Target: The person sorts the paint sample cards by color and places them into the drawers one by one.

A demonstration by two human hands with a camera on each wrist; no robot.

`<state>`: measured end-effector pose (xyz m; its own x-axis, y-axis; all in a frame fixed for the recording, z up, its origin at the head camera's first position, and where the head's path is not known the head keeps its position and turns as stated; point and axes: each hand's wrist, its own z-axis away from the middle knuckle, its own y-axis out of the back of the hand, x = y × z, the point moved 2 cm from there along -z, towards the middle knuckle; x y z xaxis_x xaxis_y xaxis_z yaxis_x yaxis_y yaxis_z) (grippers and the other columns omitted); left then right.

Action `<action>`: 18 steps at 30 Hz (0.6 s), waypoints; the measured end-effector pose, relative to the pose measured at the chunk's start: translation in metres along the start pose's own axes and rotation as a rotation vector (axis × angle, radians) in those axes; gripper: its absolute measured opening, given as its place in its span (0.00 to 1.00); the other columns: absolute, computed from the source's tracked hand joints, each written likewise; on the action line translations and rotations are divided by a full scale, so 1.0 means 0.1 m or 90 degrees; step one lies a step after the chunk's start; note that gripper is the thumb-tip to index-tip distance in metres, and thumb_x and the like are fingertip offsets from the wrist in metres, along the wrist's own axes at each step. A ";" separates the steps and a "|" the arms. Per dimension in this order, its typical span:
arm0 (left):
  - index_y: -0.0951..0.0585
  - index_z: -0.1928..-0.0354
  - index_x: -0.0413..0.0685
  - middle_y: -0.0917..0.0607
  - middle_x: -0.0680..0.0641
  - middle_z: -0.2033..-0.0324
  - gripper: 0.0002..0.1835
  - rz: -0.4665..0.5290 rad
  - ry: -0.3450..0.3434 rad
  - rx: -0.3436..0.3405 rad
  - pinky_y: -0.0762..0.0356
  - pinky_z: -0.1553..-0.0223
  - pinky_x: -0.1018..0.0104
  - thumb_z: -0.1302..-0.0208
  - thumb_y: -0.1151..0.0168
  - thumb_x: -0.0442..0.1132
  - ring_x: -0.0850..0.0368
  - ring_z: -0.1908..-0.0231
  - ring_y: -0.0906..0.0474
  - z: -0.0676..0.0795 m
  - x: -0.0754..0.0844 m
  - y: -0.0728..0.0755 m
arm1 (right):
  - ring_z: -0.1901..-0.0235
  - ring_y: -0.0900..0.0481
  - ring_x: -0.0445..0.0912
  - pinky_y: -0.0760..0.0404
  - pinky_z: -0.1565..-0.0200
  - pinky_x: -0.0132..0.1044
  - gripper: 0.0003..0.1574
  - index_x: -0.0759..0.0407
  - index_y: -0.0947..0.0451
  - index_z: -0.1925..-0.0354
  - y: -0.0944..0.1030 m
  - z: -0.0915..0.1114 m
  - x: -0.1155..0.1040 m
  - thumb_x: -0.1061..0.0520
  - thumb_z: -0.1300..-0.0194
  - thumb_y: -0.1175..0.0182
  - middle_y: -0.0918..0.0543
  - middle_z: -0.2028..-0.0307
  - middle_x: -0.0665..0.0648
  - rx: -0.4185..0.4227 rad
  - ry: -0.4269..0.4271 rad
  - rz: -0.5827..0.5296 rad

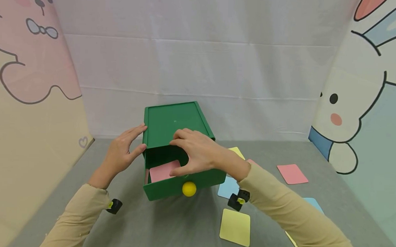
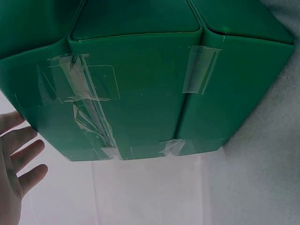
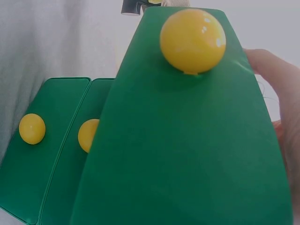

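A green drawer cabinet [image 1: 172, 119] stands on the grey surface, its top drawer [image 1: 166, 191] pulled out by the yellow knob's side. Inside that drawer lies a pink card [image 1: 164, 171]. My left hand [image 1: 120, 151] touches the cabinet's left side with fairly straight fingers; the left wrist view shows this hand [image 2: 18, 159] beside the taped green side. Over the drawer opening, my right hand [image 1: 200, 151] has its thumb and fingers spread apart, the thumb tip close to the card. In the right wrist view the yellow knob [image 3: 192, 41] sits on the drawer front, right hand [image 3: 281, 98] behind it.
To the right lie several cards, among them a yellow card [image 1: 235, 227], a blue card [image 1: 228, 187] and a pink card [image 1: 292, 174]. Two lower drawers with yellow knobs [image 3: 32, 129] are closed. A white cloth [image 1: 200, 65] hangs behind the cabinet.
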<state>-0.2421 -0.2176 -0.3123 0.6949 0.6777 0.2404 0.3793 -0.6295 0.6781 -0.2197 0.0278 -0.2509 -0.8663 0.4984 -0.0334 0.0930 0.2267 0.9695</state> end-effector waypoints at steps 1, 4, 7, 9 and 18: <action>0.30 0.39 0.40 0.29 0.39 0.41 0.32 -0.001 -0.001 0.001 0.36 0.47 0.42 0.35 0.53 0.58 0.43 0.42 0.33 0.00 0.00 0.00 | 0.54 0.34 0.42 0.31 0.53 0.33 0.43 0.58 0.26 0.47 0.00 0.00 0.00 0.31 0.52 0.41 0.29 0.53 0.52 0.003 -0.001 -0.004; 0.30 0.40 0.39 0.29 0.38 0.42 0.33 0.001 -0.003 0.002 0.35 0.47 0.42 0.35 0.53 0.58 0.43 0.42 0.33 0.00 0.00 0.00 | 0.54 0.34 0.41 0.30 0.52 0.33 0.42 0.58 0.26 0.47 0.02 0.03 0.02 0.32 0.52 0.40 0.29 0.53 0.52 0.011 -0.007 -0.014; 0.30 0.40 0.39 0.29 0.38 0.42 0.33 0.004 -0.005 0.003 0.35 0.47 0.42 0.35 0.54 0.59 0.43 0.42 0.33 -0.01 0.00 0.00 | 0.54 0.33 0.42 0.30 0.52 0.34 0.42 0.58 0.26 0.46 0.06 0.06 0.05 0.32 0.51 0.40 0.28 0.53 0.52 0.017 -0.015 -0.025; 0.30 0.40 0.39 0.29 0.38 0.42 0.33 0.006 -0.005 0.004 0.35 0.47 0.42 0.35 0.54 0.59 0.43 0.42 0.33 -0.01 0.00 0.00 | 0.54 0.33 0.43 0.30 0.52 0.35 0.41 0.59 0.26 0.46 0.10 0.09 0.08 0.34 0.51 0.39 0.28 0.53 0.53 0.025 -0.016 -0.034; 0.30 0.40 0.39 0.29 0.39 0.42 0.33 0.007 -0.003 0.002 0.35 0.47 0.42 0.35 0.53 0.58 0.43 0.42 0.33 -0.01 -0.02 0.00 | 0.51 0.31 0.47 0.28 0.50 0.40 0.40 0.62 0.28 0.46 0.25 0.42 0.34 0.39 0.51 0.36 0.28 0.52 0.56 0.062 -0.049 -0.094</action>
<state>-0.2437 -0.2183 -0.3120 0.7012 0.6697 0.2446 0.3741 -0.6377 0.6734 -0.2262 0.0859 -0.2385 -0.8345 0.5151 -0.1956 0.0177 0.3798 0.9249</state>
